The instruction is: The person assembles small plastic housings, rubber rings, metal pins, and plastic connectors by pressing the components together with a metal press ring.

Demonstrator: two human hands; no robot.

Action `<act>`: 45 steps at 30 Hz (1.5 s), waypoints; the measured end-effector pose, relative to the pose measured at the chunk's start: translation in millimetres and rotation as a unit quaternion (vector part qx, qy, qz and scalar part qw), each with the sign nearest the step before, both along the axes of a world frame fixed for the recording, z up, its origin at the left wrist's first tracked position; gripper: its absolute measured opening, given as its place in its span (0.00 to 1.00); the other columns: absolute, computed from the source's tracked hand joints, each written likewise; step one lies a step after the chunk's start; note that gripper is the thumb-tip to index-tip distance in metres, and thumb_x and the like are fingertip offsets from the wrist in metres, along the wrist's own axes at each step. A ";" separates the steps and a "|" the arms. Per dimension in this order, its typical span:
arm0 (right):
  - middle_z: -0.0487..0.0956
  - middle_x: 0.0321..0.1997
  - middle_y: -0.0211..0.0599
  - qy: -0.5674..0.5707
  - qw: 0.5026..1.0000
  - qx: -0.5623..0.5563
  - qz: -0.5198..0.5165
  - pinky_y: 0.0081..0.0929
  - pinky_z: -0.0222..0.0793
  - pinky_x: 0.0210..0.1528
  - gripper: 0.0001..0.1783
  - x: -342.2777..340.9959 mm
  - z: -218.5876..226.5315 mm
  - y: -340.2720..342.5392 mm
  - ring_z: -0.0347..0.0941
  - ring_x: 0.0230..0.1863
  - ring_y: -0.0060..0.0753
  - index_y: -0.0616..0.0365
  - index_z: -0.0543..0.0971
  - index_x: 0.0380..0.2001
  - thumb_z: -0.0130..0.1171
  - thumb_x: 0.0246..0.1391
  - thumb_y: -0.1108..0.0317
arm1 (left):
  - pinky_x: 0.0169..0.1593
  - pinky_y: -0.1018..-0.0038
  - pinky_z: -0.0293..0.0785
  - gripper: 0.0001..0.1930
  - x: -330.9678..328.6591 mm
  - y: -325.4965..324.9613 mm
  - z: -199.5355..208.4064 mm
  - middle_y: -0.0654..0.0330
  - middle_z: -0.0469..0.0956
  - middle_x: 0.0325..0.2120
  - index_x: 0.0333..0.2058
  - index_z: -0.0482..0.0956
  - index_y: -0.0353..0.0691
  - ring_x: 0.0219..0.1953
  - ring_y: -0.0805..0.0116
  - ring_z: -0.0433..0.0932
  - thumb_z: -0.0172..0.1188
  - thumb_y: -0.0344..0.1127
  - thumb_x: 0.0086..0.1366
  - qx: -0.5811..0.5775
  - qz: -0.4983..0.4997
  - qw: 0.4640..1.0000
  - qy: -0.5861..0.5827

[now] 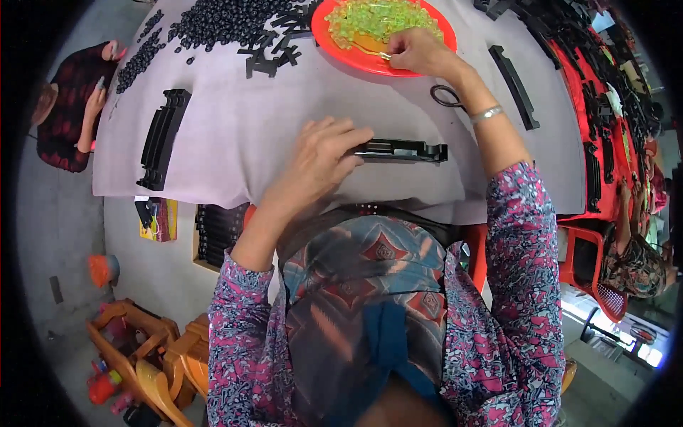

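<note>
One bar [411, 151] gripped, left hand [324, 155] | right hand [418, 52] pinched, contents unclear, plate's edge [356, 62] | bare cloth [341, 96] between

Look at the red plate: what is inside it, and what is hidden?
The plate holds a heap of small yellow-green pieces. The right hand covers part of the plate, and the bottom under the heap is hidden.

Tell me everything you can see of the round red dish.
The round, shallow, glossy red plastic-looking dish sits upright on the pale fabric tablecloth, its far rim cut off by the picture's edge. Small translucent yellow-green pieces lie heaped inside. The bare right hand reaches over its near right side; whether it touches the dish is unclear. Flat black strips lie by its left rim.
</note>
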State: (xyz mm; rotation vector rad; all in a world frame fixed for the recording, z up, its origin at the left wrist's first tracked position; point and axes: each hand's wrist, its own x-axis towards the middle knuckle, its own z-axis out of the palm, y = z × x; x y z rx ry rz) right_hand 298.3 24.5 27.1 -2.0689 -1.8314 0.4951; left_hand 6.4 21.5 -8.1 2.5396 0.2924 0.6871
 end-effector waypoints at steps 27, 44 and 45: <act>0.72 0.33 0.44 0.002 0.978 0.153 0.139 0.45 0.70 0.39 0.11 -101.4 3.3 -125.3 0.73 0.38 0.52 0.60 0.78 0.37 0.60 0.47 0.76 | 0.50 0.61 0.66 0.27 -7.1 -2.4 -1.3 0.54 0.79 0.38 0.53 0.75 0.38 0.45 0.52 0.75 0.67 0.29 0.51 -0.062 0.019 0.998 0.023; 0.76 0.34 0.46 0.185 0.977 0.046 0.093 0.40 0.70 0.39 0.11 -93.0 -2.2 -113.3 0.74 0.36 0.51 0.63 0.78 0.38 0.61 0.49 0.73 | 0.52 0.60 0.67 0.27 -5.2 -3.7 7.9 0.53 0.79 0.37 0.51 0.77 0.37 0.43 0.51 0.76 0.69 0.34 0.51 -0.047 0.000 0.998 0.038; 0.74 0.31 0.42 0.174 0.978 0.065 0.094 0.37 0.68 0.35 0.10 -93.0 -5.5 -112.7 0.72 0.32 0.43 0.63 0.77 0.36 0.64 0.49 0.75 | 0.52 0.60 0.67 0.27 -4.3 -3.2 5.1 0.53 0.79 0.37 0.51 0.77 0.37 0.43 0.51 0.76 0.69 0.34 0.51 -0.047 -0.001 0.998 0.038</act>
